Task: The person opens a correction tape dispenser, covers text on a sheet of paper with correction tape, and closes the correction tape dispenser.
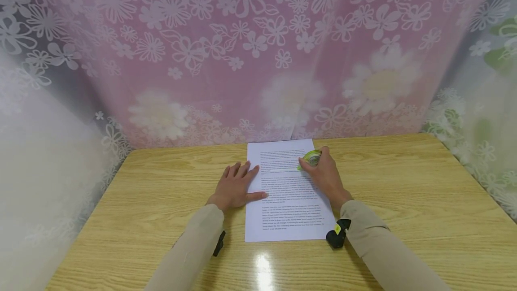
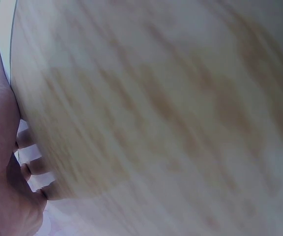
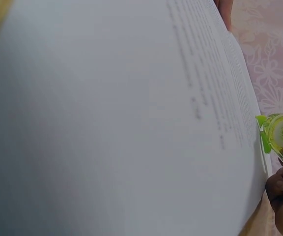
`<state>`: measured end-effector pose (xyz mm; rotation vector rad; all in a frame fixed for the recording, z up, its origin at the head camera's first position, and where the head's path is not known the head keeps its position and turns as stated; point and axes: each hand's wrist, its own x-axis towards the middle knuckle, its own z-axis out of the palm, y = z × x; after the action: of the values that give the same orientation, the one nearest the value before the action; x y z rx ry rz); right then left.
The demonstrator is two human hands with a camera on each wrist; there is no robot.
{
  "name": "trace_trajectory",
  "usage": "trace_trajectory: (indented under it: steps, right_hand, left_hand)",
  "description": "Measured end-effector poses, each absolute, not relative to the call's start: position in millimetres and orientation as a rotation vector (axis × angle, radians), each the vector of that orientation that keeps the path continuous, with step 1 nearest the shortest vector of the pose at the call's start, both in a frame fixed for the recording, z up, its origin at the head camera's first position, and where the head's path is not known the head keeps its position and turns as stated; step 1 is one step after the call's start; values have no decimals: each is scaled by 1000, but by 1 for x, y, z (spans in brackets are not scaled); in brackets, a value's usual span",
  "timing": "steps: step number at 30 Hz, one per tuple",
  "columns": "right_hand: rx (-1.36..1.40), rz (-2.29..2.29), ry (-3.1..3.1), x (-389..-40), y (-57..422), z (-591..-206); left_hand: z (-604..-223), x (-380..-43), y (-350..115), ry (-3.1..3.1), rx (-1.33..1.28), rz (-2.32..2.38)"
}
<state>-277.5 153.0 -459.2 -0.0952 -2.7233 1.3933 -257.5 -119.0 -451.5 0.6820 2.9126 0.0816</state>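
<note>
The left hand (image 1: 237,186), fingers spread, braces the sheet (image 1: 288,210) beneath them; the right hand (image 1: 328,176) pinches a green dispenser (image 1: 312,158), seemingly mid-correction, next requiring a steady stroke.

Paper (image 1: 288,206) on table (image 1: 404,183), curtain (image 1: 242,80) behind; correction tape (image 1: 312,158) at paper's upper right, left fingers (image 1: 252,173) at left.

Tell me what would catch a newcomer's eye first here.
The pink floral backdrop behind the table fills the upper head view and likely draws the eye first. Next comes the bright green tool that the right hand holds at the printed page's right edge, with the left hand resting across the left edge.
</note>
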Motion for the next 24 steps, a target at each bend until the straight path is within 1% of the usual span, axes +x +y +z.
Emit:
trace_trajectory:
  steps: [24]
  right_hand:
    - [-100, 1391, -2717, -277, 161, -460]
  left_hand:
    - [-460, -261, -122, 2939, 730, 141]
